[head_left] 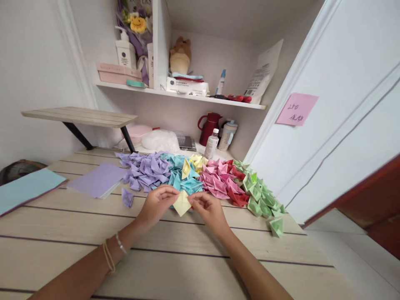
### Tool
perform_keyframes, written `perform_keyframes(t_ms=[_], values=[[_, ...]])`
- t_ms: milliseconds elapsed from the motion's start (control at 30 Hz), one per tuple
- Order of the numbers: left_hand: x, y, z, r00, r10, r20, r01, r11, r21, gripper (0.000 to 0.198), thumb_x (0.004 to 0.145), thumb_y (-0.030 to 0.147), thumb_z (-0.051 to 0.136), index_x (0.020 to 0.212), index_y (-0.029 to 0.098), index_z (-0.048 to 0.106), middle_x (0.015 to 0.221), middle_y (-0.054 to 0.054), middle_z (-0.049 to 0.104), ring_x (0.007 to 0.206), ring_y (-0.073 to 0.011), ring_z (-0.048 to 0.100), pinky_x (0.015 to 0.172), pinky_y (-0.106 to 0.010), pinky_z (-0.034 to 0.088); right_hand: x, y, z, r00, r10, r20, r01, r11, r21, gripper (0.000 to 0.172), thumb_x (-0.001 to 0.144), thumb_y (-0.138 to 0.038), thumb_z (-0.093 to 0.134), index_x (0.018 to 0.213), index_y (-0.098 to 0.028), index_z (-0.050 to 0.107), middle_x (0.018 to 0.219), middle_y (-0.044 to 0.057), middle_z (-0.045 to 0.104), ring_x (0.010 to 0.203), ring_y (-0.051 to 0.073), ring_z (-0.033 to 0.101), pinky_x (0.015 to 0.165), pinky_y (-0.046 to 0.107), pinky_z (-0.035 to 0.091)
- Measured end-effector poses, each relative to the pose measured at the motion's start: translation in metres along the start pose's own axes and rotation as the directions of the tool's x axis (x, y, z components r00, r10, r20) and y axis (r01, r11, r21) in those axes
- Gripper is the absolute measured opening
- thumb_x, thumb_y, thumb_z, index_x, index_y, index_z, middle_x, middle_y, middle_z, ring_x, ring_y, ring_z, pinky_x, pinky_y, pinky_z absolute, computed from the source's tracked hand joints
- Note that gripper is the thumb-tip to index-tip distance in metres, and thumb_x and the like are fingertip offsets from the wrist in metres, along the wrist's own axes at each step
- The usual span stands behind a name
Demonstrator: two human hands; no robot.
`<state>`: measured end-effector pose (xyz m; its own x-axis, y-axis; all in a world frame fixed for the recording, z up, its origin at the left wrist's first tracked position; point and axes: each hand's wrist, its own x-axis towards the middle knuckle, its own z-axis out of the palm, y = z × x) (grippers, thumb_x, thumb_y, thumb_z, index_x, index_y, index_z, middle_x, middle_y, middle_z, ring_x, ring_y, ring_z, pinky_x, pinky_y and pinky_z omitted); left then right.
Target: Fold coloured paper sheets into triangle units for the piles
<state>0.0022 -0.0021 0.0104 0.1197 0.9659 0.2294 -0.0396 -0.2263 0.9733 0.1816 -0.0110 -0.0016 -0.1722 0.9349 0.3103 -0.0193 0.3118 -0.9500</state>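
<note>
Between my two hands a small folded piece of pale yellow paper (182, 204) is held up, diamond-shaped with one point down. My left hand (160, 203) pinches its left corner, and my right hand (208, 209) pinches the right one. Just beyond lie heaps of folded paper boats: purple boats (148, 168), blue boats (184, 181), a few yellow boats (197, 161), pink boats (215, 179), red boats (238, 197) and green boats (261, 196). One purple boat (127, 197) sits apart on the left, and one green boat (276, 227) on the right.
Purple paper sheets (96, 180) and blue sheets (29, 189) lie on the slatted table (175, 258) at left. Behind the heaps stand a bottle (211, 144), a red jug (210, 128) and a tumbler (228, 135). A small raised stand (79, 116) is at back left.
</note>
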Motion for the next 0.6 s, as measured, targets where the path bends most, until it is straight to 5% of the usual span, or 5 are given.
perform_keyframes(t_ms=[167, 300, 433, 600], values=[[-0.0002, -0.0008, 0.0009, 0.996, 0.062, 0.065, -0.065, 0.997, 0.05, 0.014, 0.067, 0.023, 0.065, 0.078, 0.016, 0.071, 0.098, -0.008, 0.063, 0.093, -0.0206, 0.06, 0.084, -0.031, 0.048, -0.0023, -0.0034, 0.0001, 0.996, -0.085, 0.041, 0.092, 0.97, -0.225, 0.034, 0.059, -0.024, 0.075, 0.092, -0.017, 0.067, 0.083, 0.006, 0.067, 0.065, 0.016, 0.061, 0.061, 0.027, 0.051], [-0.0027, -0.0023, 0.0021, 0.985, 0.034, 0.171, -0.047, 0.996, 0.073, 0.033, 0.06, 0.023, 0.073, 0.092, 0.016, 0.068, 0.104, -0.009, 0.06, 0.093, -0.0214, 0.06, 0.08, -0.032, 0.051, -0.0028, -0.0058, -0.0045, 0.963, -0.261, 0.062, 0.259, 0.843, -0.471, 0.023, 0.072, -0.016, 0.063, 0.094, -0.02, 0.068, 0.08, 0.006, 0.068, 0.068, 0.017, 0.061, 0.062, 0.028, 0.05], [-0.0052, -0.0036, 0.0027, 0.996, 0.037, 0.086, -0.056, 0.971, 0.234, 0.035, 0.064, 0.029, 0.07, 0.096, 0.017, 0.065, 0.09, -0.007, 0.063, 0.072, -0.0167, 0.062, 0.066, -0.03, 0.054, -0.0052, -0.003, -0.0081, 0.893, -0.43, 0.134, 0.42, 0.687, -0.593, 0.025, 0.081, -0.015, 0.054, 0.101, -0.021, 0.066, 0.083, 0.007, 0.068, 0.074, 0.018, 0.063, 0.066, 0.028, 0.05], [-0.0061, -0.0058, 0.0056, 0.979, -0.085, 0.183, 0.066, 0.992, 0.106, 0.029, 0.074, 0.032, 0.06, 0.098, 0.014, 0.062, 0.08, -0.007, 0.068, 0.068, -0.0169, 0.064, 0.064, -0.028, 0.053, -0.0079, -0.0003, -0.0043, 0.855, -0.495, 0.152, 0.468, 0.611, -0.638, 0.026, 0.083, -0.019, 0.052, 0.107, -0.018, 0.062, 0.089, 0.01, 0.068, 0.08, 0.019, 0.063, 0.071, 0.029, 0.051]])
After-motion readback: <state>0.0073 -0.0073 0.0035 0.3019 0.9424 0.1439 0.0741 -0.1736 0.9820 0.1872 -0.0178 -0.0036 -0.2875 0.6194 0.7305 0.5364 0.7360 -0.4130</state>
